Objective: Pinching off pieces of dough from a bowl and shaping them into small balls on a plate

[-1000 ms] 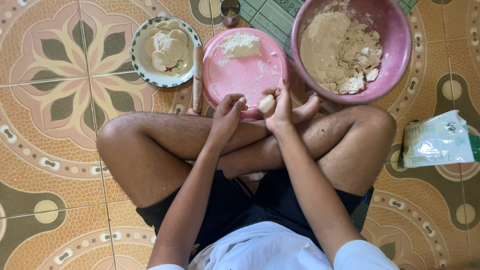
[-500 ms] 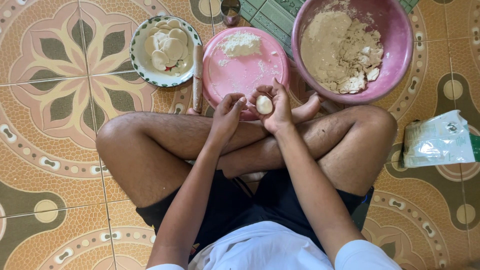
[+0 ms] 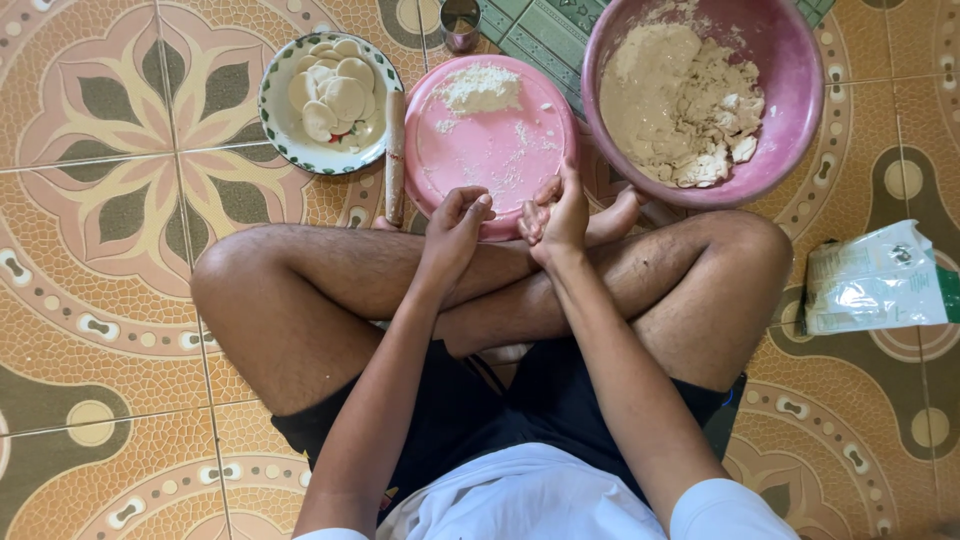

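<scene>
I sit cross-legged on a patterned tile floor. My right hand point(image 3: 556, 213) is curled shut over a small dough ball at the near rim of a round pink board point(image 3: 500, 160); the ball is hidden inside the fingers. Just to its left, a little apart, my left hand point(image 3: 455, 225) rests on my shin with its fingers curled in and nothing in them. A heap of flour point(image 3: 480, 88) lies on the board's far side.
A wooden rolling pin point(image 3: 395, 155) lies along the board's left edge. Left of it stands a patterned plate point(image 3: 282, 130) with several flat dough discs. A large pink bowl point(image 3: 790, 110) of dough sits at the right, a metal cup point(image 3: 460, 20) at the top, a flour bag point(image 3: 875, 280) on the floor right.
The dough ball, seen earlier in my right hand's fingers, is now covered as that hand has closed over it. My left hand has drawn slightly away.
</scene>
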